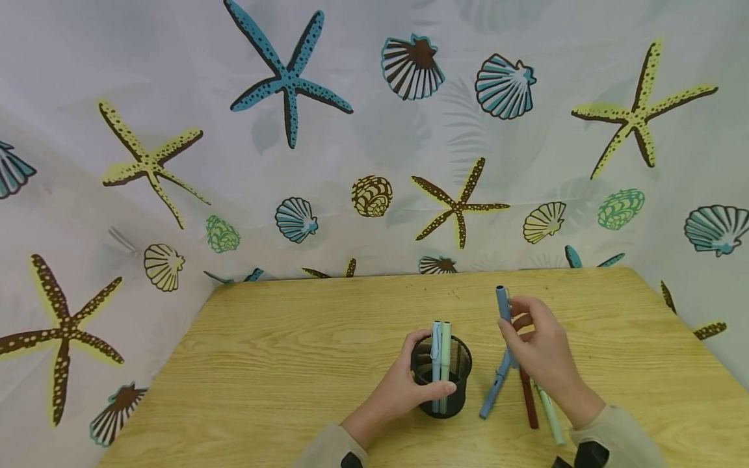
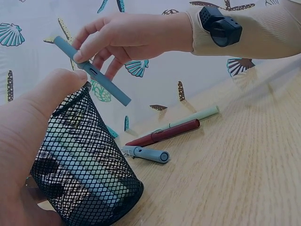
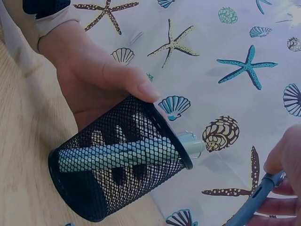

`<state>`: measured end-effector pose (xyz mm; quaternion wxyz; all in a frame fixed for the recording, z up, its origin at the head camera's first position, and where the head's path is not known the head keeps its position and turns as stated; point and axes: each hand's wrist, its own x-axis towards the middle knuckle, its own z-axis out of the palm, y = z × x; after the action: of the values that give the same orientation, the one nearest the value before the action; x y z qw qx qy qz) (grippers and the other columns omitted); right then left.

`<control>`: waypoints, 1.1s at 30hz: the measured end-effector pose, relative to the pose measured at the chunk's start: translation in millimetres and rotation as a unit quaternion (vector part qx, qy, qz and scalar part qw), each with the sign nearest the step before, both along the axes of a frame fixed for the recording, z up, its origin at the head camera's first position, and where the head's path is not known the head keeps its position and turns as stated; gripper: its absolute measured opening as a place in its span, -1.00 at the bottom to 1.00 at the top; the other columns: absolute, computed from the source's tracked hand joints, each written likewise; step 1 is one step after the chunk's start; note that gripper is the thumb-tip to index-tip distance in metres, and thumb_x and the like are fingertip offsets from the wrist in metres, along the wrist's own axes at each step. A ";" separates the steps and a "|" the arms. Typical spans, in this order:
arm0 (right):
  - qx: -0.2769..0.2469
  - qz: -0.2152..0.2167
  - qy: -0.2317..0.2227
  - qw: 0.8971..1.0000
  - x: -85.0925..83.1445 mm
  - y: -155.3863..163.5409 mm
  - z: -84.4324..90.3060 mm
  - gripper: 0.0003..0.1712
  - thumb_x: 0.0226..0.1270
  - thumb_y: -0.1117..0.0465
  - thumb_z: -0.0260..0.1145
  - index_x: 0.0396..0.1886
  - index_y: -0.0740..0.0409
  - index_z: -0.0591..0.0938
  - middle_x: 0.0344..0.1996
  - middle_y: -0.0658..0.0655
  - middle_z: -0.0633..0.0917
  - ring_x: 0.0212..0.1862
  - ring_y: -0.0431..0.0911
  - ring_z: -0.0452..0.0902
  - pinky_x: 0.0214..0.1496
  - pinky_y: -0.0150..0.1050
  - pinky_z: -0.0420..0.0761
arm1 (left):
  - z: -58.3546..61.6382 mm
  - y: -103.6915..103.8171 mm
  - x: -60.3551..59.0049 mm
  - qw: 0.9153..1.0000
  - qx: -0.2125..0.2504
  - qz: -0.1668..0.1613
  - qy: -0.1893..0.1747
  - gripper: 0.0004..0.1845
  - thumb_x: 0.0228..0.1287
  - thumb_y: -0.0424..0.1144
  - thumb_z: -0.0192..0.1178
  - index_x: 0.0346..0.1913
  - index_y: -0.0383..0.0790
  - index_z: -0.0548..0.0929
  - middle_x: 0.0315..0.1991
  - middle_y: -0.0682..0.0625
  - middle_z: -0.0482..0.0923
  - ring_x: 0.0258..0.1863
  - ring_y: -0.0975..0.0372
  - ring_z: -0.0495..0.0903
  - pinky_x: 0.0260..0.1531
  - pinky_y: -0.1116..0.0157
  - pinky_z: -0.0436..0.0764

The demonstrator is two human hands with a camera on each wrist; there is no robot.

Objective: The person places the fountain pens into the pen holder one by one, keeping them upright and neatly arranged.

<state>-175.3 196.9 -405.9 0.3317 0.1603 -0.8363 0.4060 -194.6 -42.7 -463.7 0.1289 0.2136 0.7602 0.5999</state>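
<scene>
My left hand (image 1: pixel 404 383) grips a black mesh pen holder (image 1: pixel 459 390), its thumb over the near side. Inside the holder stand a light blue pen (image 1: pixel 435 344) and a light green pen (image 1: pixel 446 344). To the right of it, my right hand (image 1: pixel 544 344) pinches a blue pen (image 1: pixel 502 302) between thumb and fingers; the left wrist view shows this pen (image 2: pixel 110 87) raised and slanted. Below that hand, a second blue pen (image 1: pixel 494 391), a dark red pen (image 1: pixel 528 403) and a pale green pen (image 1: pixel 550 419) lie on the table, their far ends partly hidden by the hand.
The wooden table (image 1: pixel 281 351) runs back to a pale cloth (image 1: pixel 351 143) printed with starfish and shells, which hangs behind it and along both sides. Black devices are strapped at both sleeves, one plain on the right sleeve (image 2: pixel 254 35).
</scene>
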 end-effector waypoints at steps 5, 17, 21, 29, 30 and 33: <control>-0.003 0.009 0.013 1.000 -1.8 -6.0 4.3 -0.60 0.10 0.44 0.36 -0.04 0.28 0.50 -0.30 0.08 0.55 -0.40 -0.16 0.51 -0.49 -0.36 0.54 | 0.3 -0.1 0.1 1.000 -0.002 0.001 -0.002 -0.18 0.06 -0.03 0.36 0.30 0.34 0.08 0.23 -0.03 0.19 0.10 0.07 0.32 -0.05 0.00 0.42; -0.026 0.036 0.042 0.998 0.7 -27.4 22.7 -0.54 0.04 0.51 0.37 -0.02 0.33 0.49 -0.32 0.14 0.55 -0.39 -0.11 0.52 -0.46 -0.32 0.55 | -0.1 -0.2 -0.1 1.000 -0.003 0.002 0.003 -0.17 0.05 0.00 0.36 0.30 0.33 0.07 0.22 -0.02 0.18 0.08 0.08 0.35 -0.05 0.01 0.43; -0.042 0.045 0.049 0.997 2.3 -37.2 28.7 -0.51 0.00 0.57 0.36 -0.01 0.40 0.45 -0.32 0.21 0.55 -0.40 -0.06 0.53 -0.47 -0.29 0.55 | 0.6 -0.1 -0.3 1.000 -0.004 0.002 0.004 -0.17 0.04 0.05 0.36 0.30 0.34 0.07 0.23 -0.01 0.17 0.09 0.08 0.34 -0.04 0.00 0.41; -0.073 0.071 0.052 0.993 -5.5 -46.2 25.2 -0.47 0.11 0.48 0.34 0.09 0.29 0.39 -0.25 0.13 0.56 -0.35 -0.13 0.54 -0.44 -0.32 0.55 | 1.8 -0.3 0.5 1.000 0.010 -0.005 0.007 -0.18 0.04 0.04 0.36 0.30 0.33 0.08 0.19 0.00 0.21 0.05 0.12 0.38 -0.05 0.07 0.44; -0.077 0.074 0.054 0.993 -6.0 -47.6 24.9 -0.47 0.11 0.47 0.33 0.09 0.28 0.39 -0.24 0.12 0.56 -0.35 -0.13 0.54 -0.44 -0.32 0.55 | 1.8 -0.2 0.7 1.000 0.012 -0.006 0.007 -0.18 0.05 0.03 0.36 0.30 0.33 0.08 0.19 0.00 0.21 0.05 0.12 0.38 -0.05 0.07 0.44; -0.083 0.079 0.053 0.992 -6.4 -51.4 23.0 -0.48 0.12 0.46 0.33 0.09 0.27 0.39 -0.24 0.12 0.57 -0.35 -0.13 0.54 -0.44 -0.31 0.56 | 1.5 -0.1 1.2 1.000 0.012 -0.009 0.007 -0.18 0.05 0.03 0.36 0.30 0.33 0.08 0.19 0.01 0.22 0.05 0.12 0.37 -0.04 0.07 0.43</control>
<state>-181.8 145.4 -382.9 0.3547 0.2189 -0.7660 0.4894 -193.4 -42.9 -462.2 0.1265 0.2258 0.7516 0.6067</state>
